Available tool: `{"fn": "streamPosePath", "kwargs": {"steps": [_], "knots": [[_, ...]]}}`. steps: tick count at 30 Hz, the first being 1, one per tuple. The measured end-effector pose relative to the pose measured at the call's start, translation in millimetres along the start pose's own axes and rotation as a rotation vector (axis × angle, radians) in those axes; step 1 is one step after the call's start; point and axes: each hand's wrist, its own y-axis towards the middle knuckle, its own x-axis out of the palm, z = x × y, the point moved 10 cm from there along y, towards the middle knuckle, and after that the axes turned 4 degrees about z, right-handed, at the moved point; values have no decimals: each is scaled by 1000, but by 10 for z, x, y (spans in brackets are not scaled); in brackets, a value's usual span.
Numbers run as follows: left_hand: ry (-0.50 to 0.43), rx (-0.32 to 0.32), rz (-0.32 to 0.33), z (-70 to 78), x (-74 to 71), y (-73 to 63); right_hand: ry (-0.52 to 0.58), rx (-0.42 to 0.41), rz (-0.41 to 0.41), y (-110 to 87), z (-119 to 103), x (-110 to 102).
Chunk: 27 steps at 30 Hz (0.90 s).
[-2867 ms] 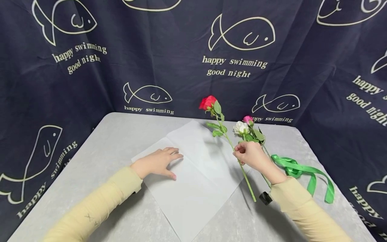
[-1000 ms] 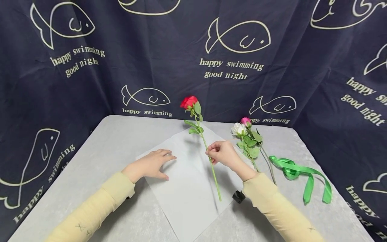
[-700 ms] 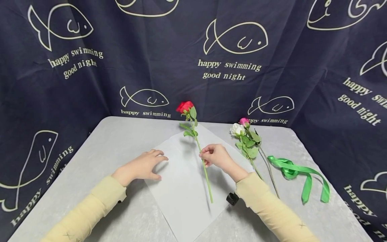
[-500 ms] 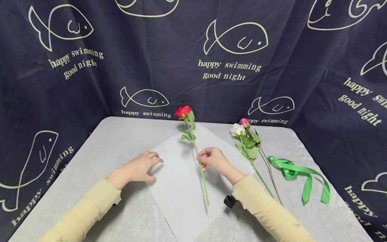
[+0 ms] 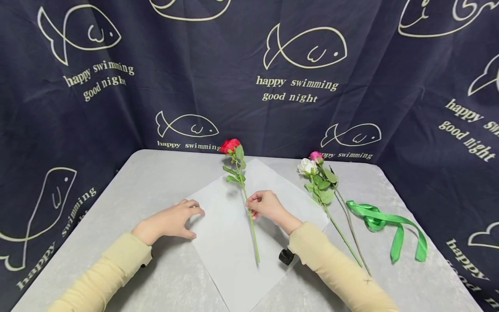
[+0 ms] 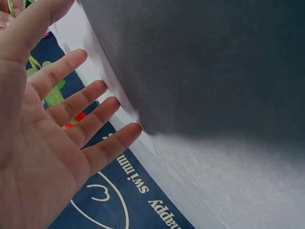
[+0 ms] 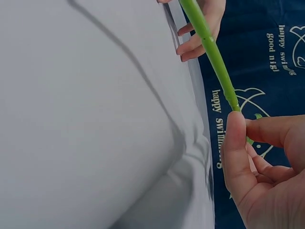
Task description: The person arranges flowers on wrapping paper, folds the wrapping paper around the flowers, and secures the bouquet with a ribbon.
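Note:
My right hand (image 5: 269,207) pinches the green stem of a red rose (image 5: 231,146) between thumb and forefinger. The rose is held over a sheet of white paper (image 5: 234,260), bloom toward the back and stem end toward me. In the right wrist view the stem (image 7: 213,53) rises from the pinch, and its shadow falls on the paper. At the paper's left corner rests my left hand (image 5: 169,222), fingers spread. The left wrist view shows those fingertips (image 6: 135,130) right at the paper's edge, with nothing gripped.
To the right lie a white rose (image 5: 307,167) and a pink rose (image 5: 316,157), their stems running toward my right sleeve. A green ribbon (image 5: 376,216) lies farther right on the grey table (image 5: 156,173). A dark blue fish-print curtain (image 5: 234,56) hangs behind.
My right hand has carried the red rose leftward from beside the other roses to over the paper, lowering it lately. My left hand has slid left to the paper's corner.

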Motion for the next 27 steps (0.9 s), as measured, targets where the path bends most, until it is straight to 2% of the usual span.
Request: {"fn": "streamPosePath", "kwargs": {"steps": [10, 27], "knots": [[-9, -27, -28, -4, 25, -17, 15, 29, 18, 89, 20, 43], [-5, -7, -13, 25, -2, 18, -1, 69, 11, 212, 161, 120]]}}
